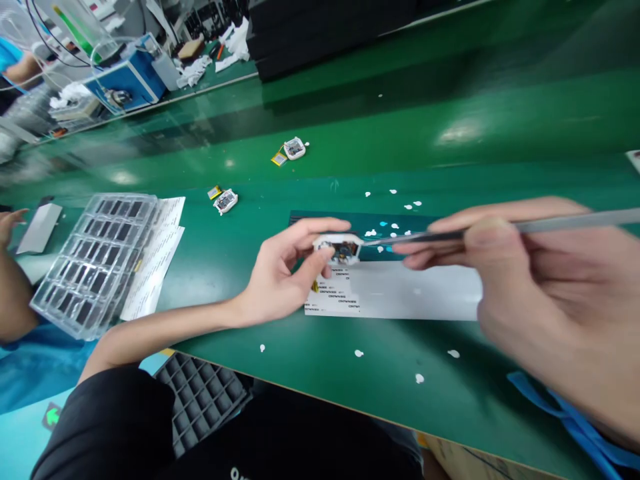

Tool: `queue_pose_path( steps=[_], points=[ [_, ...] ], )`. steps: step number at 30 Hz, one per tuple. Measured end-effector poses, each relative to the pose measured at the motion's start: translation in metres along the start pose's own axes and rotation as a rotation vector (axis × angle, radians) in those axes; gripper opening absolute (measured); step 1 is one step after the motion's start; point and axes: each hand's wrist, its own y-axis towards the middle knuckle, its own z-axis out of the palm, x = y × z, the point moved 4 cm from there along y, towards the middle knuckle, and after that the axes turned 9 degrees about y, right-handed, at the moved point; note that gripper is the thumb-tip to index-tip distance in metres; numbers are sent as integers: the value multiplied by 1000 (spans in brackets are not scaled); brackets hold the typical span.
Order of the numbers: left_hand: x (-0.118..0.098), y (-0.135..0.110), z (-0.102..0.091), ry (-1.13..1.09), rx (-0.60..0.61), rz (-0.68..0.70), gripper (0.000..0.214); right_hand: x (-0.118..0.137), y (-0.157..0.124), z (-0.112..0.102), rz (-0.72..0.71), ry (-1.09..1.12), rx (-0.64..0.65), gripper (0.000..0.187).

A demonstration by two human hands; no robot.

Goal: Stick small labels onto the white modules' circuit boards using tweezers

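1. The left hand (280, 273) is clamped, thumb against fingers, on a white device housing (353, 257) with its circuitry exposed. It is held over the green table (510, 147); clock directions below run from this housing.
2. A small yellow piece (315, 285) shows just below it at seven o'clock.
3. The right hand (530, 280), at three o'clock, has thumb and fingers pinched on a slim pointed tool (560, 222). The tip points at the housing's three o'clock edge; blur makes contact there hard to confirm.
4. A white paper strip (415, 293), lettered at its left end, lies at four o'clock, beside a dark mat (310, 217).
5. Tabbed white stickers (419, 379) dot the table from four round to seven o'clock; more lie at two to three.
6. A second open housing (295, 148) sits at eleven o'clock beside a yellow battery (279, 159); a third housing (226, 201), similarly paired, sits at ten.
7. At nine o'clock, a clear compartment tray (95, 267) overlaps printed sheets (160, 267); a co-worker's hand (7, 223) is beyond.
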Motion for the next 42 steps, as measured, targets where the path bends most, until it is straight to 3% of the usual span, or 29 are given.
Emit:
queue_pose_path(
  steps=[2, 7, 11, 16, 22, 28, 31, 34, 36, 39, 40, 42],
  points=[
    [6, 10, -6, 55, -40, 48, 27, -2, 8, -5, -29, -116, -19, 24],
    [16, 28, -11, 301, 28, 222, 23, -22, 22, 2, -44, -221, 229, 29],
    [17, 27, -9, 543, 162, 425, 24, -36, 23, 3, 16, -194, 237, 31],
    [24, 27, -7, 655, 260, 456, 29, -39, 23, 4, 32, -215, 266, 34],
    [25, 31, -4, 730, 349, 454, 31, -33, 13, 9, -243, -315, 262, 20],
    [26, 33, 0, 876, 354, 447, 30, -28, 16, 4, -692, -523, 146, 27],
    [21, 25, 1, 909, 320, 595, 26, -26, 21, 0, -741, -575, 102, 20],
    [3, 14, -4, 710, 295, 800, 21, -19, 19, 0, -742, -541, 72, 25],
    [-8, 19, -20, 492, 167, 675, 15, -10, 12, 1, -739, -500, 59, 36],
    [-1, 44, -54, 135, -196, 105, 7, 9, -1, 0, -746, -442, 88, 55],
    [5, 50, -61, 6, -264, -62, 6, 17, -6, -1, -761, -424, 115, 59],
    [16, 60, -66, -215, -289, -291, 5, 28, -17, -1, -768, -425, 259, 61]
  ],
)
